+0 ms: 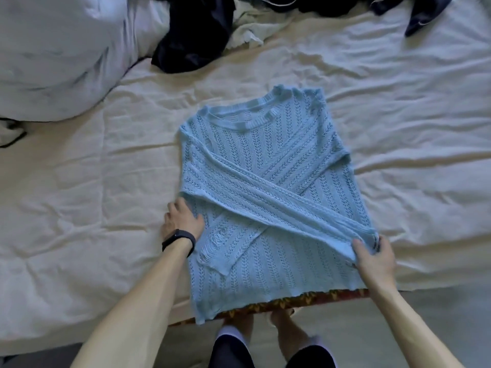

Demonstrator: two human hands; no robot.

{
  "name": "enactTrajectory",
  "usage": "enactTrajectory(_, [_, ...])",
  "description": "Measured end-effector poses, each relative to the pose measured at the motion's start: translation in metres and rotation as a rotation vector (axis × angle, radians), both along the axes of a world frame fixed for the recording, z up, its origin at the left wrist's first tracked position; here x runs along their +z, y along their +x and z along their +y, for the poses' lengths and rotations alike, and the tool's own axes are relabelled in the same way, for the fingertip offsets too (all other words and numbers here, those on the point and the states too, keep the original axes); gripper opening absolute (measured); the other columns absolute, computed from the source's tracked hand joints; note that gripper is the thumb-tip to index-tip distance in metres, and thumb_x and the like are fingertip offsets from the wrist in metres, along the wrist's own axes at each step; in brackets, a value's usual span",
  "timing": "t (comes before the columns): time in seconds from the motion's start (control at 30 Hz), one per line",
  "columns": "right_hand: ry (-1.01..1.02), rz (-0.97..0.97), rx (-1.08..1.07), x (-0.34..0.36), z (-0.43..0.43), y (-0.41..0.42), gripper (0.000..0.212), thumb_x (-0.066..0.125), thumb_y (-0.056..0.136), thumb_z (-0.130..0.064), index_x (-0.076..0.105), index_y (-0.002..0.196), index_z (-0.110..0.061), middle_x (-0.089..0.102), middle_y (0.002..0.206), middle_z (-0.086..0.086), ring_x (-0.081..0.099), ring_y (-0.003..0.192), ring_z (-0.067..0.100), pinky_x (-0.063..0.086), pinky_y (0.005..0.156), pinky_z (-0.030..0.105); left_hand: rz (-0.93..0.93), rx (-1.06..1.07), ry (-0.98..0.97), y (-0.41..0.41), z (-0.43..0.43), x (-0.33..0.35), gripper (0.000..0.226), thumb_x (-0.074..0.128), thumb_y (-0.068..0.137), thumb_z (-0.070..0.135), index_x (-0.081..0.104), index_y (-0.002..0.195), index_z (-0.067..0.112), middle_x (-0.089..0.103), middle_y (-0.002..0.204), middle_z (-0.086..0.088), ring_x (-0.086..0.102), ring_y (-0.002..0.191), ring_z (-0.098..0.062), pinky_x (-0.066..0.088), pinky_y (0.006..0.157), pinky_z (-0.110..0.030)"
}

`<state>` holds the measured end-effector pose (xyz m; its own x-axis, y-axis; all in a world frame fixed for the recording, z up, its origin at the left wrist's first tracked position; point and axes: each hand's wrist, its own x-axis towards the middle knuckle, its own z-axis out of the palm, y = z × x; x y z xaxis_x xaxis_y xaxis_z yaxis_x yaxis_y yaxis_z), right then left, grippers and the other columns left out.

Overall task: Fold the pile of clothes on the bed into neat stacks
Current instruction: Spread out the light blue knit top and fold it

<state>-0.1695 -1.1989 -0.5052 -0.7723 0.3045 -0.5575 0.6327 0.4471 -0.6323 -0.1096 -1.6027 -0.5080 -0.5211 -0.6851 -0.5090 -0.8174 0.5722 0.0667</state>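
A light blue open-knit sweater (265, 166) lies flat on the bed's white sheet (79, 195), neckline away from me, hem at the bed's near edge. Both sleeves are folded across its front and cross in an X. My left hand (183, 217), with a black band on the wrist, rests on the sweater's left side edge, fingers tucked at the fabric. My right hand (372, 252) pinches the cuff end of the sleeve at the sweater's right edge. A pile of dark and white clothes (194, 35) lies at the far side of the bed.
A large white pillow or bunched duvet (58, 54) fills the far left. More dark garments (425, 11) lie at the far right. A patterned orange-red bed edge (292, 301) shows under the sweater's hem. My legs and feet stand below it.
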Motion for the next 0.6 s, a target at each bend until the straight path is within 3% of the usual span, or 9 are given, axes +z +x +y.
enactTrajectory(0.07, [0.114,-0.078,0.076,0.0,0.002,-0.004,0.026,0.067,0.094,-0.015,0.056,0.117,-0.011,0.064,0.104,0.008,0.061,0.097,0.032,0.05,0.083,0.042,0.055,-0.004,-0.045,-0.013,-0.006,-0.003,0.054,0.063,0.09,0.031,0.035,0.133,0.012,0.041,0.135,-0.017,0.051,0.117,-0.041,0.048,0.09,-0.049])
enactTrajectory(0.17, [0.339,-0.074,0.111,0.007,-0.024,-0.014,0.045,0.067,0.09,-0.018,0.05,0.128,-0.001,0.053,0.124,0.023,0.048,0.121,0.041,0.038,0.1,0.047,0.162,0.028,-0.021,-0.029,-0.018,-0.006,0.052,0.063,0.089,0.026,0.035,0.133,0.018,0.045,0.134,-0.017,0.055,0.112,-0.042,0.05,0.087,-0.05])
enactTrajectory(0.23, [0.451,0.012,0.13,0.022,-0.068,-0.025,0.062,0.062,0.083,-0.032,0.046,0.136,-0.007,0.042,0.137,0.027,0.036,0.131,0.042,0.029,0.11,0.054,0.227,0.103,0.018,-0.037,-0.03,-0.006,0.043,0.059,0.09,0.022,0.037,0.127,0.023,0.049,0.131,-0.013,0.059,0.105,-0.04,0.05,0.081,-0.048])
enactTrajectory(0.3, [0.493,0.108,0.245,0.033,-0.122,-0.04,0.062,0.061,0.082,-0.037,0.045,0.138,-0.014,0.041,0.14,0.021,0.034,0.133,0.037,0.024,0.112,0.056,0.238,0.118,0.05,-0.038,-0.042,-0.008,0.032,0.055,0.092,0.018,0.04,0.12,0.025,0.053,0.126,-0.009,0.061,0.092,-0.036,0.046,0.072,-0.04])
enactTrajectory(0.37, [0.407,0.157,0.442,0.035,-0.185,-0.059,0.054,0.066,0.091,-0.034,0.048,0.138,-0.015,0.049,0.139,0.013,0.038,0.132,0.03,0.029,0.111,0.052,0.218,0.093,0.071,-0.034,-0.053,-0.012,0.026,0.053,0.094,0.018,0.043,0.116,0.027,0.055,0.122,-0.005,0.054,0.079,-0.029,0.04,0.067,-0.034])
enactTrajectory(0.43, [0.211,0.159,0.604,0.031,-0.252,-0.082,0.051,0.067,0.095,-0.035,0.051,0.138,-0.014,0.057,0.135,0.006,0.048,0.128,0.024,0.037,0.107,0.042,0.202,0.097,0.111,-0.029,-0.061,-0.017,0.024,0.053,0.095,0.021,0.046,0.117,0.027,0.057,0.122,-0.002,0.049,0.077,-0.025,0.035,0.065,-0.031])
enactTrajectory(0.53, [-0.025,0.055,0.813,0.018,-0.348,-0.116,0.054,0.066,0.096,-0.041,0.051,0.139,-0.012,0.061,0.134,0.002,0.057,0.123,0.019,0.043,0.102,0.032,0.217,0.119,0.182,-0.02,-0.072,-0.028,0.023,0.054,0.096,0.031,0.05,0.118,0.026,0.061,0.121,0.0,0.06,0.094,-0.029,0.032,0.065,-0.029])
enactTrajectory(0.6, [0.009,-0.016,0.947,0.005,-0.399,-0.14,0.059,0.063,0.097,-0.048,0.048,0.142,-0.012,0.062,0.135,0.003,0.059,0.122,0.021,0.046,0.103,0.036,0.267,0.133,0.256,-0.014,-0.079,-0.036,0.026,0.056,0.095,0.034,0.054,0.119,0.027,0.064,0.121,0.001,0.062,0.102,-0.028,0.036,0.065,-0.03])
